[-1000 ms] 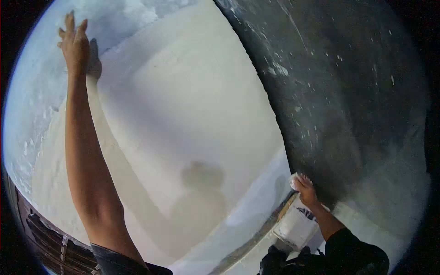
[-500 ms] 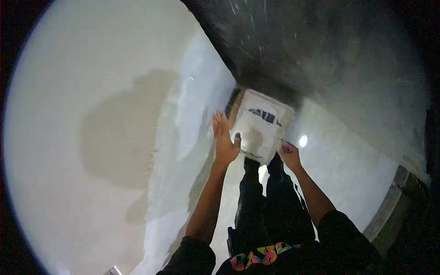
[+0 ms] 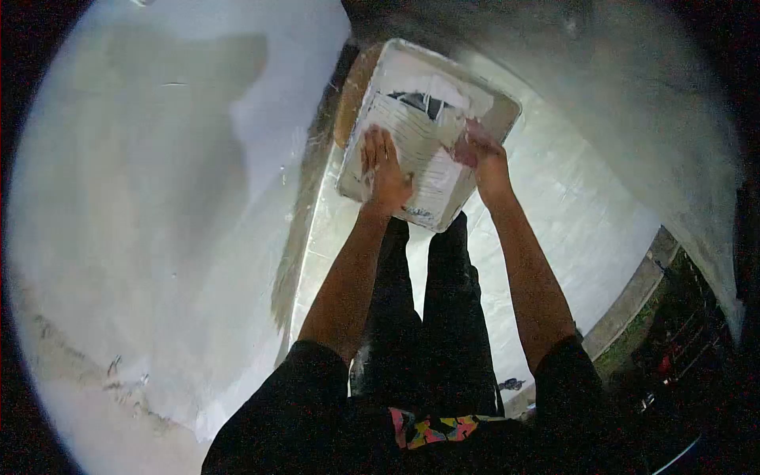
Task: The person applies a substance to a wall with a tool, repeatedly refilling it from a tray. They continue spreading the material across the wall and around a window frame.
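Pale wall (image 3: 158,253): took up the whole left side, with a broad soft shadow (image 3: 190,142) on its upper part and rough marks low down. Grey wall (image 3: 633,111): stood at the upper right, smooth and dim. Floor (image 3: 578,229): pale and shiny, lay between the two walls, edged at the lower right by a narrow ledge (image 3: 625,317) with a dark area beyond it.

Person, seen from above: black shirt (image 3: 293,404) and black trousers (image 3: 427,332), the legs below the near end of the tray. Both bare forearms reached forward to the tray.

Tray (image 3: 502,120), one, rectangular with rounded corners: sat slanted ahead of the person, near the meeting of the two walls. It was coated with white paste (image 3: 416,71), ridged across the middle, and had a dark patch (image 3: 439,109) toward the far end. What bore it could not be told.

Brown piece (image 3: 353,99), one: showed along the tray's left edge, between it and the pale wall.

Left hand (image 3: 385,178): over the left part of the tray, fingers straight out and side by side, thumb apart from them; contact could not be told. Right hand (image 3: 484,158): at the tray's right part, fingers blurred; whether its grip was apart, together or clamped on something could not be told.

Print (image 3: 435,429), one, many-coloured: on the shirt front. Small dark item (image 3: 512,384): on the floor, right of the trousers.
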The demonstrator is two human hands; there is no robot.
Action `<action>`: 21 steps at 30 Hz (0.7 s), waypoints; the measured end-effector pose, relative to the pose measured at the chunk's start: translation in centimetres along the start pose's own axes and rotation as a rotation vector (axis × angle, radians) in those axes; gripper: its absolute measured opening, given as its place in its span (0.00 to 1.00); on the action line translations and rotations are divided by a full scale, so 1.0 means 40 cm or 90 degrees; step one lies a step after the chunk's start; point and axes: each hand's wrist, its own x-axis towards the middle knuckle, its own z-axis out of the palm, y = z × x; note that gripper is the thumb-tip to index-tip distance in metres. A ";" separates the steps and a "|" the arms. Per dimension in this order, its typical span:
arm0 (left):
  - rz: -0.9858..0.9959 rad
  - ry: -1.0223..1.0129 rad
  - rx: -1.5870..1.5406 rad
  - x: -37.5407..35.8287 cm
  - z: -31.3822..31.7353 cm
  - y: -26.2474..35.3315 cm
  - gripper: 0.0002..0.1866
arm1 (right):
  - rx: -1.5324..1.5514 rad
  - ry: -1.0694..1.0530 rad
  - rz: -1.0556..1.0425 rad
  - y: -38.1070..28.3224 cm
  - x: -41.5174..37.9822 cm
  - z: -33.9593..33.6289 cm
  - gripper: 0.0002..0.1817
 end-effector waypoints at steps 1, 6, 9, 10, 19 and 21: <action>-0.014 -0.007 0.004 0.021 -0.009 0.009 0.59 | 0.039 -0.037 -0.001 0.015 0.023 0.004 0.23; -0.013 -0.009 -0.011 0.031 -0.009 0.011 0.61 | 0.167 -0.035 0.036 0.042 0.035 0.042 0.21; -0.020 -0.013 -0.004 0.031 -0.006 0.004 0.62 | -0.073 -0.008 -0.079 0.058 -0.005 0.036 0.17; -0.017 0.001 -0.002 0.033 0.000 0.001 0.63 | -0.136 -0.009 -0.100 0.073 -0.009 0.020 0.17; -0.053 -0.026 0.027 0.041 0.004 0.021 0.63 | -1.072 -0.236 -0.535 0.016 -0.084 -0.130 0.25; -0.067 -0.042 0.037 0.042 0.004 0.022 0.63 | -1.032 -0.323 -0.505 0.041 -0.074 -0.202 0.26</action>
